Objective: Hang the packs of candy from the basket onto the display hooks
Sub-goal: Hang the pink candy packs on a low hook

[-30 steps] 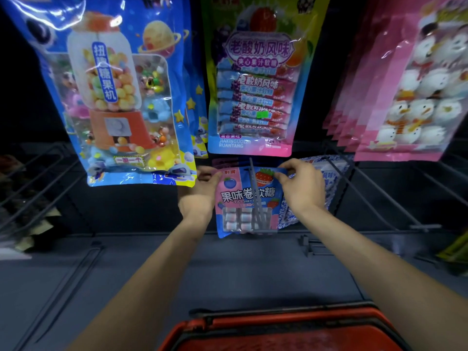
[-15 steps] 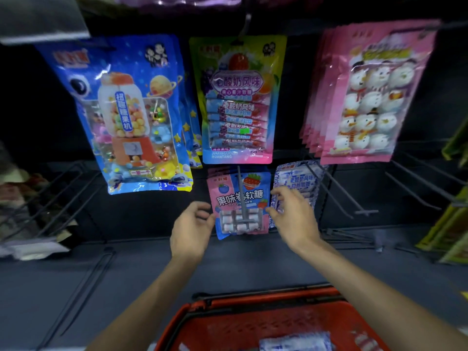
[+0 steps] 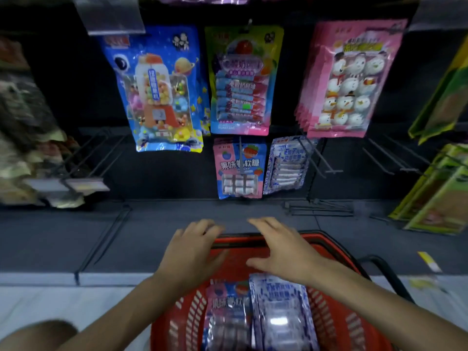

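A small pink and blue candy pack (image 3: 239, 171) hangs on a lower display hook, with a white and blue pack (image 3: 287, 165) hanging just to its right. Below, the red basket (image 3: 336, 252) holds a similar pink and blue pack (image 3: 228, 315) and a white and blue pack (image 3: 281, 312) lying side by side. My left hand (image 3: 192, 252) and my right hand (image 3: 283, 247) hover over the basket's far rim, fingers spread and holding nothing.
Large packs hang above: a blue one (image 3: 157, 89), a green and pink one (image 3: 241, 79) and pink snowman packs (image 3: 347, 79). Bare hooks (image 3: 326, 160) stick out at lower right. Green packs (image 3: 440, 188) hang at far right, other goods at far left.
Both hands have let go of the small pink and blue pack, which now hangs on its hook, and have dropped back down over the basket. The view has tilted downward.
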The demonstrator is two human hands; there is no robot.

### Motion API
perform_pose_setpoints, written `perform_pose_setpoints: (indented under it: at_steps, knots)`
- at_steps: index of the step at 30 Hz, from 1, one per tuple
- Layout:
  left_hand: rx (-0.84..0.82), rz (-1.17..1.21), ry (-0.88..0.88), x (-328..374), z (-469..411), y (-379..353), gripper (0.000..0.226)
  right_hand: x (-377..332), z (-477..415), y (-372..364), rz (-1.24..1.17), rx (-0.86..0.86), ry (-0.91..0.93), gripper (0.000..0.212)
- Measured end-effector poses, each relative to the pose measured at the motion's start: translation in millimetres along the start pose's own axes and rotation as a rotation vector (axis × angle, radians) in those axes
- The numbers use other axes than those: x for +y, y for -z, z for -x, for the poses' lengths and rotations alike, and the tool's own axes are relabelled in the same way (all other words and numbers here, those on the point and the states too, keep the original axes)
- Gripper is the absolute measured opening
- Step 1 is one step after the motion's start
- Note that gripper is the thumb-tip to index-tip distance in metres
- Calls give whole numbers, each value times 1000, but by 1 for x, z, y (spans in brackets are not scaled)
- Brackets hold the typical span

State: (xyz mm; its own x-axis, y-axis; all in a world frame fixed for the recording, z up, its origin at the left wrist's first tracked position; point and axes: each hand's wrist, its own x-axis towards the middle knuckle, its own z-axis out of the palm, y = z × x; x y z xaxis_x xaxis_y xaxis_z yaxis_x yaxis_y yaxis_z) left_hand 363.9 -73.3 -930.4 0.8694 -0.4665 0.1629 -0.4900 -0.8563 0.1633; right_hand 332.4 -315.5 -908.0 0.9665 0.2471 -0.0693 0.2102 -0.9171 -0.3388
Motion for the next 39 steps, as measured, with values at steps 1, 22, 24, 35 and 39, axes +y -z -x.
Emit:
perform_pose_setpoints:
  at_steps: [1, 22, 24, 35, 39]
  knots:
    - [-10, -42, -11, -2, 12, -3, 59, -1, 8, -8, 16, -48, 10, 97]
    - [-14, -107, 35, -59, 97, -101, 40, 18, -22, -252, 534, -478, 146, 76]
    - [0, -88, 54, -59, 96, -102, 36, 15, -31, -267, 567, -440, 156, 81]
    - [-24, -46, 91, -57, 90, -103, 27, -37, -76, -281, 438, -339, 140, 69]
    - [-30, -21, 98, -58, 88, -103, 22, -39, -82, -281, 478, -400, 69, 43]
